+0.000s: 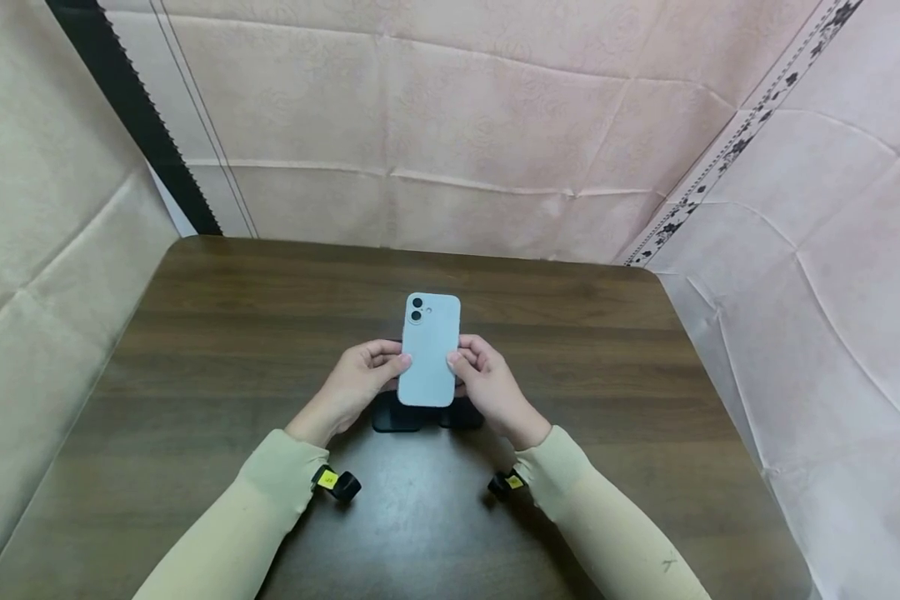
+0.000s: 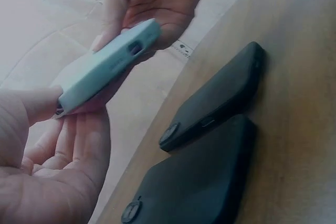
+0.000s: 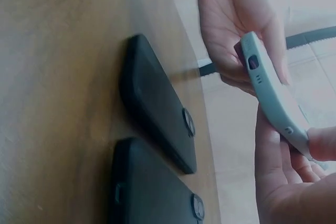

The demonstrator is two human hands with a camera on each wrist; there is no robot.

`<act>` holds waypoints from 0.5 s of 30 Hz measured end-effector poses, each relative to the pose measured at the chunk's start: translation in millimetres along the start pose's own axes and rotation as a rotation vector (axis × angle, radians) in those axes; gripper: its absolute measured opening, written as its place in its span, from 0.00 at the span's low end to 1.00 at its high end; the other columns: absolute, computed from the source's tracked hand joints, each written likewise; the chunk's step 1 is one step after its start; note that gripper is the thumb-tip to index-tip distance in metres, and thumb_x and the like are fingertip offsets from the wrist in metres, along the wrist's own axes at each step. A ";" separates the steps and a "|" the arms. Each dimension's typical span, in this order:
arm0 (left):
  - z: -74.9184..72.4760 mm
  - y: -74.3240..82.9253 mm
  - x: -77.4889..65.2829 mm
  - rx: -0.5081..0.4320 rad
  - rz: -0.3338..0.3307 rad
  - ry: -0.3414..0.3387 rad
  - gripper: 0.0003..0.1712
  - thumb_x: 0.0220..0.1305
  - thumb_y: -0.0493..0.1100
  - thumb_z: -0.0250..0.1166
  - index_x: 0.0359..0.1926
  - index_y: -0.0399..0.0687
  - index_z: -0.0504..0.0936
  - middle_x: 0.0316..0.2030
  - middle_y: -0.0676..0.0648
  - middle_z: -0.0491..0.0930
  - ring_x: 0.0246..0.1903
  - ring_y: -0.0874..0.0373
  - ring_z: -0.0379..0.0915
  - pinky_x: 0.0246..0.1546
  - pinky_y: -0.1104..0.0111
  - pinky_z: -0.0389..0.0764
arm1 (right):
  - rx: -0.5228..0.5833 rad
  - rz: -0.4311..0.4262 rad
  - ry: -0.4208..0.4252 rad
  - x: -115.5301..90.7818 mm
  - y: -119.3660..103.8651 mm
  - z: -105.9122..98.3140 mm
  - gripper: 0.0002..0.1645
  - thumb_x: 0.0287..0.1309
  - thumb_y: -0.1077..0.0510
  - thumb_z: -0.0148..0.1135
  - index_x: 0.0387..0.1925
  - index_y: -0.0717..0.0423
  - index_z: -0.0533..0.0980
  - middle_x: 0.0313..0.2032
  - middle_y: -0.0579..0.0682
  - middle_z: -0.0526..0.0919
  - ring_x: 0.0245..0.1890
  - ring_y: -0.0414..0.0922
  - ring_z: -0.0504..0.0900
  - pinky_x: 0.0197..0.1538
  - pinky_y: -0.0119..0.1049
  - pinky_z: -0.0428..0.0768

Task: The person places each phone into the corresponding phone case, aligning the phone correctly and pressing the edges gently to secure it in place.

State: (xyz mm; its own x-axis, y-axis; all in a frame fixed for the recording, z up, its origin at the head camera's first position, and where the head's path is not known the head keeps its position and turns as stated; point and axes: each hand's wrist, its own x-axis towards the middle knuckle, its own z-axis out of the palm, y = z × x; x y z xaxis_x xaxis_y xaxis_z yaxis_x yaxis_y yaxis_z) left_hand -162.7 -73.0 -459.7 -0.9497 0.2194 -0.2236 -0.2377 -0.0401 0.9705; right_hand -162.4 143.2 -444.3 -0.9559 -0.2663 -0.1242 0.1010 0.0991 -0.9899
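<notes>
A light blue phone case (image 1: 430, 354) is held up over the middle of the table, its back with two dark camera circles toward the head view. My left hand (image 1: 356, 382) pinches its left edge, thumb on the back and fingers curled behind. On the opposite edge my right hand (image 1: 492, 385) grips it the same way. Something pinkish shows along the case's underside in the left wrist view; how far a phone sits inside cannot be told. Below lie two black phones (image 2: 218, 98) (image 3: 149, 182) side by side, partly hidden in the head view.
The brown wooden table (image 1: 270, 308) has rounded far corners. Pale patterned sheets (image 1: 480, 142) hang behind it and at both sides, with a black strip (image 1: 138, 117) at the back left. Each wrist wears a small black camera (image 1: 345, 486).
</notes>
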 end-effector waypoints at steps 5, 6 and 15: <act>1.3 -2.1 -1.9 0.038 0.006 -0.035 0.17 0.65 0.48 0.65 0.51 0.44 0.80 0.45 0.44 0.83 0.45 0.50 0.80 0.46 0.60 0.81 | 0.009 -0.009 0.023 1.6 -2.5 -2.8 0.14 0.72 0.56 0.51 0.55 0.55 0.71 0.47 0.52 0.84 0.43 0.50 0.82 0.44 0.54 0.80; 1.3 -2.0 -2.0 0.046 0.011 -0.030 0.17 0.65 0.48 0.65 0.50 0.44 0.80 0.45 0.44 0.83 0.45 0.50 0.80 0.46 0.59 0.81 | 0.010 -0.008 0.022 1.6 -3.2 -2.6 0.14 0.72 0.56 0.51 0.55 0.55 0.71 0.47 0.52 0.83 0.43 0.51 0.82 0.44 0.54 0.80; 1.6 -1.0 -2.1 0.089 0.028 -0.024 0.14 0.67 0.45 0.64 0.49 0.42 0.80 0.42 0.44 0.84 0.42 0.50 0.81 0.45 0.58 0.81 | 0.028 0.016 0.030 1.1 -6.6 -0.2 0.13 0.71 0.57 0.52 0.53 0.54 0.72 0.46 0.53 0.84 0.43 0.50 0.82 0.44 0.54 0.79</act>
State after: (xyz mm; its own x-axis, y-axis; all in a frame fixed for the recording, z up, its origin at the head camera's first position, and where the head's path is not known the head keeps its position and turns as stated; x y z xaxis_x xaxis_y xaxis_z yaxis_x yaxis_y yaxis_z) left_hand -160.2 -71.9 -460.1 -0.9503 0.2425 -0.1951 -0.1910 0.0404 0.9808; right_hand -164.1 142.5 -437.9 -0.9619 -0.2356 -0.1386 0.1239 0.0763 -0.9894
